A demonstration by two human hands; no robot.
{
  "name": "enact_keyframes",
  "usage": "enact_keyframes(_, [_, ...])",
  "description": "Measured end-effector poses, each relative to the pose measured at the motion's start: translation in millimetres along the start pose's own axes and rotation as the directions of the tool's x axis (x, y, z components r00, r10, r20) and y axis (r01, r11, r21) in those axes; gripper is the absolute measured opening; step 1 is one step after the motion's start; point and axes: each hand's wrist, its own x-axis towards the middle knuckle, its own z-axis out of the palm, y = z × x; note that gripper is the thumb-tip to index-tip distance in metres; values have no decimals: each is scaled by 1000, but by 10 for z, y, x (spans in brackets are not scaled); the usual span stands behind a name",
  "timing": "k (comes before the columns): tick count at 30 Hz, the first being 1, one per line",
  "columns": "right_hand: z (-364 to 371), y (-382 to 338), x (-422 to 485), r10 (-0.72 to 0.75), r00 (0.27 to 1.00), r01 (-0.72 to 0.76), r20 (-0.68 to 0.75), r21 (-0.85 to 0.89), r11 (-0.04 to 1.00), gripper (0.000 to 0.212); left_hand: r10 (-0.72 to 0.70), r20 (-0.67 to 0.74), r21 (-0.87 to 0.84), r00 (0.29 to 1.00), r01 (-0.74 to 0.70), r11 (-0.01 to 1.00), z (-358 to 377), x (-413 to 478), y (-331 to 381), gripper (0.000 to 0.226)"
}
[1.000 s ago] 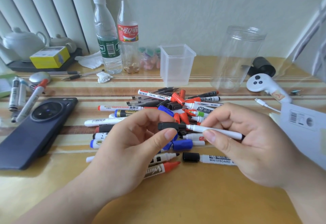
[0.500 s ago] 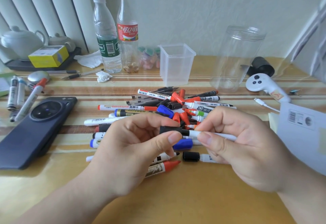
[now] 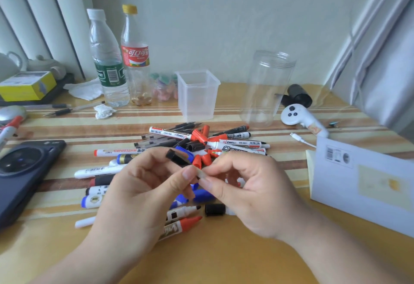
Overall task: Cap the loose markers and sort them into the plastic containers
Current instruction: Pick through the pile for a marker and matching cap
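A white marker with a black cap (image 3: pixel 177 157) is held above the pile, tilted so the cap points up and away to the left. My left hand (image 3: pixel 139 192) pinches it just below the cap between thumb and fingers. My right hand (image 3: pixel 253 185) pinches the white barrel right beside the left thumb and hides the rest of the barrel. Under both hands lies a pile of loose markers and caps (image 3: pixel 201 140) in red, blue and black. Behind the pile stand a square plastic cup (image 3: pixel 197 95) and a tall round clear jar (image 3: pixel 266 89); no markers show inside them.
A dark phone (image 3: pixel 24 171) lies at the left. Two bottles (image 3: pixel 107 59) and a yellow box (image 3: pixel 26 85) stand at the back left. A white controller (image 3: pixel 298 117), a cable (image 3: pixel 300 138) and a white packet (image 3: pixel 363 180) are at the right.
The marker has swung from lying level across both hands to tilting away with its cap up. My right hand has slid along the barrel toward my left hand.
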Motion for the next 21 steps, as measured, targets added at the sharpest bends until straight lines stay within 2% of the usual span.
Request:
enact_keyframes(3, [0,29,20,-50,998,44,-41,-138,990,2,57,33,90,998,-60,994,36,-18,-34,15])
enact_keyframes(5, [20,61,23,-57,996,46,-66,-159,986,5,105,80,133,991,-115,984,48,-25,-69,16])
enact_keyframes(7, [20,37,31,-70,992,57,-108,-119,991,20,148,112,175,983,-166,970,36,-26,-101,24])
enact_keyframes(8, [-16,-4,53,-96,984,79,-147,-113,990,29,168,111,175,979,-186,967,22,-30,-120,36])
enact_keyframes(10, [-176,-119,146,-117,967,94,-225,-112,989,57,191,85,166,978,-203,965,-1,-31,-132,54])
enact_keyframes(11, [-292,-168,224,-109,962,80,-251,-120,990,70,202,79,181,976,-213,960,-7,-32,-135,58])
enact_keyframes(13, [-543,-242,428,-80,950,25,-303,-180,983,79,225,101,249,969,-243,938,-13,-43,-134,61])
enact_keyframes(18, [-1035,-338,981,-74,847,-81,-526,-266,961,59,271,197,405,942,-330,853,20,-91,-100,36])
enact_keyframes(21, [-1219,-325,1256,-132,782,-89,-610,-318,944,42,330,276,517,903,-429,741,9,-53,-83,21])
